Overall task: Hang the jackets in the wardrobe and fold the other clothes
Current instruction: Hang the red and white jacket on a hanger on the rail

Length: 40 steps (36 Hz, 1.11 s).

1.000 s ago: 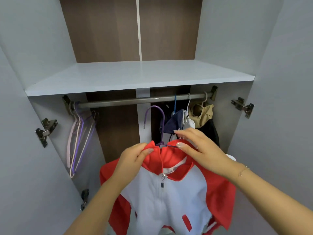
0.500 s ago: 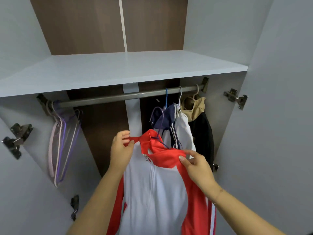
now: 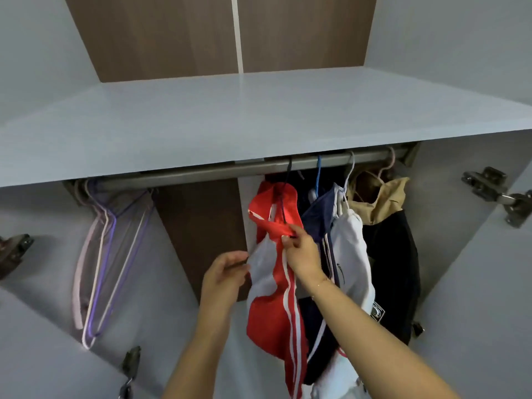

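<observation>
- The red and white jacket point(image 3: 273, 298) hangs from the rail point(image 3: 230, 171) on a dark hanger point(image 3: 285, 197), whose hook sits over the rail just above the right hand.
- The right hand point(image 3: 300, 251) pinches the red fabric at the jacket's shoulder, thumb and fingers closed on it, just below the collar.
- The left hand point(image 3: 223, 280) is lower and to the left of the right one; its curled fingers hold the jacket's white front edge.
- Just right of the right hand hang more garments on the same rail: a navy and white jacket point(image 3: 345, 249) on a blue hanger point(image 3: 318, 180), then a tan and black jacket point(image 3: 388, 240) at the far end.
- Well to the left of the left hand, a bunch of bare purple and pale hangers point(image 3: 103, 254) dangles from the rail's left end.
- A pale shelf point(image 3: 259, 116) spans the wardrobe above both hands, just over the rail.
- Door hinges point(image 3: 495, 191) show far right of the hands.
</observation>
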Each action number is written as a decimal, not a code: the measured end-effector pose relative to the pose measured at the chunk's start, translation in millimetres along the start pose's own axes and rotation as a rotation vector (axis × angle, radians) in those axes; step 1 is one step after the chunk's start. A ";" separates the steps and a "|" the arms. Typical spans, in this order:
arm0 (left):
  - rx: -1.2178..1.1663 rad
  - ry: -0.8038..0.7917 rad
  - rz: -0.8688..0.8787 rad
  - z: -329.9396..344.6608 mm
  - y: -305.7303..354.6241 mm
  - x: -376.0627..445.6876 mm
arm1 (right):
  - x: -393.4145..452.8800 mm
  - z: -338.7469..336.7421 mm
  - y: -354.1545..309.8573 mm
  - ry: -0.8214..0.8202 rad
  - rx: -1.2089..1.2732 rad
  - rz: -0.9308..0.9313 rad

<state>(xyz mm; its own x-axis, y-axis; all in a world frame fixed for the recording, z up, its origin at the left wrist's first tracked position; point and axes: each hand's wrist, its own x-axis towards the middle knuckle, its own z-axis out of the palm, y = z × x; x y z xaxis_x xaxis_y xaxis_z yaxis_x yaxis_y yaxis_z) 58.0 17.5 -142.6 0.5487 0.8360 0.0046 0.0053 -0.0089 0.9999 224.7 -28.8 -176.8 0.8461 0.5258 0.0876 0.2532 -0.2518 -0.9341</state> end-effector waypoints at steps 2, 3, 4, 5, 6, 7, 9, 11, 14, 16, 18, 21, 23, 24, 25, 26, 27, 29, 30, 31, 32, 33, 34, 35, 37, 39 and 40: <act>-0.003 0.002 -0.030 5.9 -3.1 5.2 | -5.4 1.5 12.0 -0.018 -0.052 -0.018; 0.010 -0.002 -0.043 8.5 -5.1 7.1 | -8.5 0.3 17.5 -0.008 -0.085 -0.026; 0.024 -0.007 -0.059 11.0 -7.1 8.8 | -10.6 -1.7 22.3 0.003 -0.120 -0.029; 0.031 -0.011 -0.075 13.5 -9.0 10.2 | -12.1 -4.7 26.2 0.011 -0.167 -0.034; 0.033 -0.014 -0.087 15.6 -10.7 11.6 | -13.8 -8.0 28.8 0.014 -0.217 -0.046; 0.033 -0.018 -0.097 18.2 -12.3 12.3 | -16.8 -11.1 30.6 0.012 -0.260 -0.063; 0.037 -0.020 -0.122 23.1 -14.2 11.6 | -28.3 -17.6 31.4 0.001 -0.289 -0.095; 0.050 -0.049 -0.135 27.8 -15.2 8.2 | -43.6 -24.4 33.8 -0.010 -0.252 -0.116; 0.053 -0.124 -0.144 33.0 -17.0 0.6 | -66.7 -36.4 38.8 -0.023 -0.139 -0.141; 0.047 -0.158 -0.176 34.8 -17.1 -6.0 | -81.5 -45.9 39.9 0.007 -0.056 -0.129; 0.044 -0.212 -0.190 36.0 -17.6 -14.4 | -99.4 -57.4 37.6 0.040 0.016 -0.083; 0.023 -0.305 -0.202 34.9 -16.7 -32.5 | -131.5 -76.2 32.0 0.041 0.143 0.007; 0.015 -0.370 -0.190 31.7 -16.3 -49.1 | -157.5 -86.2 28.0 0.040 0.206 0.059; 0.020 -0.409 -0.182 30.0 -16.3 -57.9 | -170.6 -90.4 25.8 0.055 0.230 0.081; 0.031 -0.456 -0.180 28.0 -15.3 -71.6 | -190.4 -95.9 22.4 0.090 0.254 0.108; 0.029 -0.480 -0.175 26.9 -15.2 -80.2 | -202.6 -100.1 19.9 0.110 0.287 0.128; 0.021 -0.506 -0.171 25.7 -15.7 -88.6 | -214.4 -103.7 18.0 0.123 0.319 0.148; 0.009 -0.609 -0.167 21.5 -14.3 -116.6 | -254.1 -112.0 14.1 0.175 0.359 0.210; 0.005 -0.661 -0.162 19.4 -13.9 -131.5 | -275.5 -115.2 13.2 0.201 0.375 0.240; -0.004 -0.711 -0.153 17.3 -13.7 -146.0 | -296.9 -118.0 12.3 0.227 0.391 0.265; -0.014 -0.757 -0.146 16.6 -13.1 -160.6 | -318.0 -121.3 11.6 0.256 0.403 0.290; -0.021 -0.797 -0.143 17.5 -12.6 -174.7 | -338.0 -125.1 10.6 0.288 0.412 0.316; -0.027 -0.832 -0.144 20.2 -12.2 -187.5 | -357.3 -129.7 9.4 0.325 0.419 0.336; -0.032 -0.863 -0.152 24.5 -11.1 -200.1 | -375.9 -135.1 8.1 0.366 0.425 0.354; -0.036 -0.949 -0.168 34.8 -8.5 -227.1 | -412.3 -147.7 6.6 0.465 0.438 0.386; -0.039 -1.060 -0.170 46.1 -5.0 -255.6 | -449.2 -161.7 3.6 0.575 0.439 0.404; -0.039 -1.107 -0.177 51.5 -3.3 -269.7 | -467.5 -168.6 2.0 0.629 0.438 0.414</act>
<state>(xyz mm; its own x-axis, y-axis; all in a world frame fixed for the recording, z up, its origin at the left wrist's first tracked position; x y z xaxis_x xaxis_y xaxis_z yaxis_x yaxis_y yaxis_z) -46.9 -236.2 -147.6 0.9838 -0.1248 -0.1288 0.1411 0.0948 0.9854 -91.3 -412.2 -161.2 0.9651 -0.1183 -0.2338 -0.2254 0.0796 -0.9710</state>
